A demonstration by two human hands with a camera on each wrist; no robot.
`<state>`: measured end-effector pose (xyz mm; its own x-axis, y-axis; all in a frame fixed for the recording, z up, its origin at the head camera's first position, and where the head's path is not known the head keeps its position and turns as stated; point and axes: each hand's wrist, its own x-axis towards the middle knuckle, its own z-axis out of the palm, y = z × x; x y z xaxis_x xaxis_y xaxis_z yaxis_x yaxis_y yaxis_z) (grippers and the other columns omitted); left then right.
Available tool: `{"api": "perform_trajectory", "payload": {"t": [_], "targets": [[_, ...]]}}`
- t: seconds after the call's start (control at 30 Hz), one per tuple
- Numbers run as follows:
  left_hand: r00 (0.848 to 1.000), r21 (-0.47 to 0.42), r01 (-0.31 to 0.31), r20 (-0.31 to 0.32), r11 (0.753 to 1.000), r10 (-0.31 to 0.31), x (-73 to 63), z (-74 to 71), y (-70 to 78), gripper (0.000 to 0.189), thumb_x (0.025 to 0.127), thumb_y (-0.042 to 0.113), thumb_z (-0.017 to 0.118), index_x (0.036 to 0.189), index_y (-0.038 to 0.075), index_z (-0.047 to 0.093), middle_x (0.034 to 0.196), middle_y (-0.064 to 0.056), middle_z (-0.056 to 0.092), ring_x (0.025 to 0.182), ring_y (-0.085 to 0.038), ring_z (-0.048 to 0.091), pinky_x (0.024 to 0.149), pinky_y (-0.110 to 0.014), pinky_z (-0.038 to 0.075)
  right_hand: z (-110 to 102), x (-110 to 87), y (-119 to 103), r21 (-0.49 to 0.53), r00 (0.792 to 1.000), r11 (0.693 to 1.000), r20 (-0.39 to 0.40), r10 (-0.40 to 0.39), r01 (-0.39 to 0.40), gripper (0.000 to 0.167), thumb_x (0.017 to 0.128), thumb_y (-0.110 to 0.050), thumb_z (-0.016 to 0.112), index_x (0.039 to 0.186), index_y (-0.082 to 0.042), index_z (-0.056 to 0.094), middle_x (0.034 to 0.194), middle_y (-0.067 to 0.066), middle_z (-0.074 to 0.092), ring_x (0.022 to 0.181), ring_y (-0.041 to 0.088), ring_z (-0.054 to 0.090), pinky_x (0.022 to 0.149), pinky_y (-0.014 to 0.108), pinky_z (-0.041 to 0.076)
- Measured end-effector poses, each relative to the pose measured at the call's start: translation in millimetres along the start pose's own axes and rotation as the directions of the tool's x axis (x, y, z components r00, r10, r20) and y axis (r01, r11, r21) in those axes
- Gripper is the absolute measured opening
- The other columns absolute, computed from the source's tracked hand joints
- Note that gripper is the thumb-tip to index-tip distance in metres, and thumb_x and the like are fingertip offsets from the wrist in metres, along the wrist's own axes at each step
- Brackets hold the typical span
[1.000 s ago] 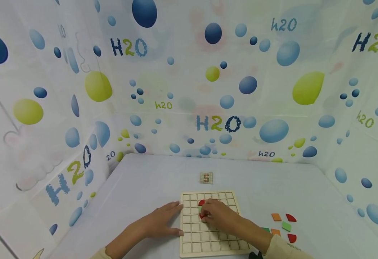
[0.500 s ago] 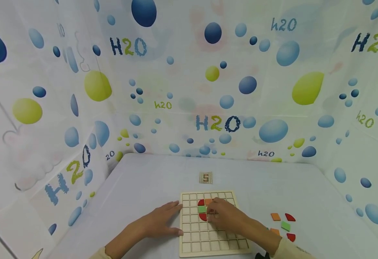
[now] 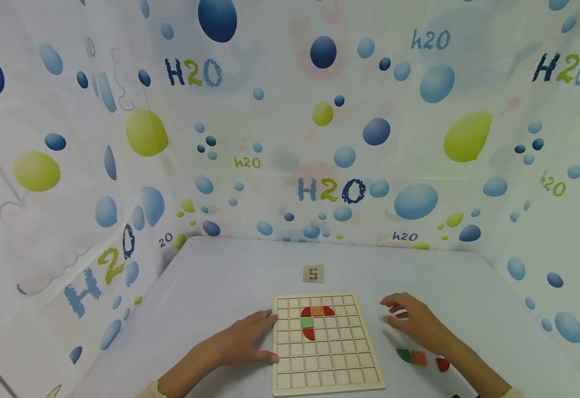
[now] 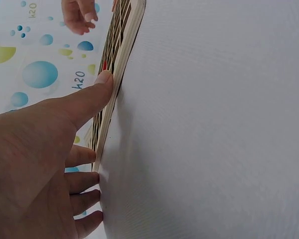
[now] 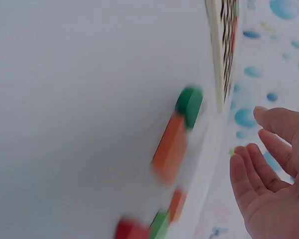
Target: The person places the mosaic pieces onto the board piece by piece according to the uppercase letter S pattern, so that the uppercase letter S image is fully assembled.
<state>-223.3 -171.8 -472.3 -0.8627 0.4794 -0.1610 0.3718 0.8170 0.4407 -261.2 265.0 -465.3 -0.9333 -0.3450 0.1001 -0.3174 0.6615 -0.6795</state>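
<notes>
A wooden grid board (image 3: 330,362) lies on the white table. In its upper cells sit a green square (image 3: 307,323), an orange square (image 3: 317,310) and 3 red rounded pieces, the lowest red piece (image 3: 309,334) under the green one. My left hand (image 3: 242,340) touches the board's left edge with thumb and fingertips, fingers extended. Right of the board, my right hand (image 3: 414,319) hovers with loosely bent fingers and nothing between them. Near it lie a dark green rounded piece (image 5: 189,107), an orange square (image 5: 170,149) and a red rounded piece (image 3: 442,364).
Behind the board lies a small card (image 3: 313,273) with a gridded figure like a 5. The right wrist view also shows a second orange piece (image 5: 177,204) and a light green piece (image 5: 160,225), blurred. A patterned curtain (image 3: 280,121) surrounds the table.
My right hand has left the board and moved right, over the loose pieces. The top row's orange and right-hand red pieces now show fully. My left hand stays at the board's edge.
</notes>
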Motion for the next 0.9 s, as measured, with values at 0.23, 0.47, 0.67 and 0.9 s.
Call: {"api": "perform_trajectory", "payload": {"t": [0.23,0.47,0.67,0.9], "targets": [[1.0,-0.005,0.021,0.003,1.0,-0.021,-2.2,-1.1,-2.1,0.099,0.088,0.068,0.075,0.163,0.013,0.041,0.169,-0.014,0.037,0.156,-0.038,0.035,0.121,-0.063,0.037,-24.2,-18.2,32.8,0.04,0.98,0.979,-0.006,0.201,-0.201,0.047,0.095,-0.024,0.081,0.134,-0.004,0.064,0.13,0.01,0.068,0.116,0.027,0.066,0.094,0.039,0.063],[1.0,-0.016,0.006,-0.001,1.0,-0.006,-2.6,0.1,-4.1,0.098,0.088,0.068,0.074,0.163,0.014,0.041,0.169,-0.014,0.037,0.156,-0.038,0.035,0.121,-0.063,0.037,-27.7,-23.3,46.5,-0.045,0.966,0.966,0.036,0.254,-0.253,0.048,0.091,-0.02,0.084,0.132,-0.003,0.065,0.123,0.008,0.068,0.115,0.027,0.067,0.099,0.048,0.06],[1.0,-0.012,-0.002,-0.005,1.0,0.002,-2.5,-1.1,-3.2,0.098,0.089,0.068,0.074,0.163,0.014,0.04,0.169,-0.015,0.036,0.156,-0.038,0.035,0.121,-0.063,0.037,-26.1,-24.4,49.5,-0.081,0.975,0.973,0.046,0.219,-0.215,0.034,0.093,-0.019,0.082,0.122,-0.005,0.07,0.116,0.003,0.067,0.111,0.022,0.067,0.097,0.044,0.061],[1.0,-0.028,0.01,0.006,1.0,-0.01,-3.6,-2.3,0.5,0.098,0.088,0.067,0.075,0.163,0.014,0.04,0.17,-0.014,0.036,0.157,-0.038,0.034,0.121,-0.064,0.037,-28.3,-27.5,47.8,-0.109,0.971,0.968,0.052,0.233,-0.227,0.036,0.091,-0.021,0.085,0.12,-0.007,0.07,0.114,0.001,0.067,0.109,0.02,0.066,0.097,0.044,0.061]]}}
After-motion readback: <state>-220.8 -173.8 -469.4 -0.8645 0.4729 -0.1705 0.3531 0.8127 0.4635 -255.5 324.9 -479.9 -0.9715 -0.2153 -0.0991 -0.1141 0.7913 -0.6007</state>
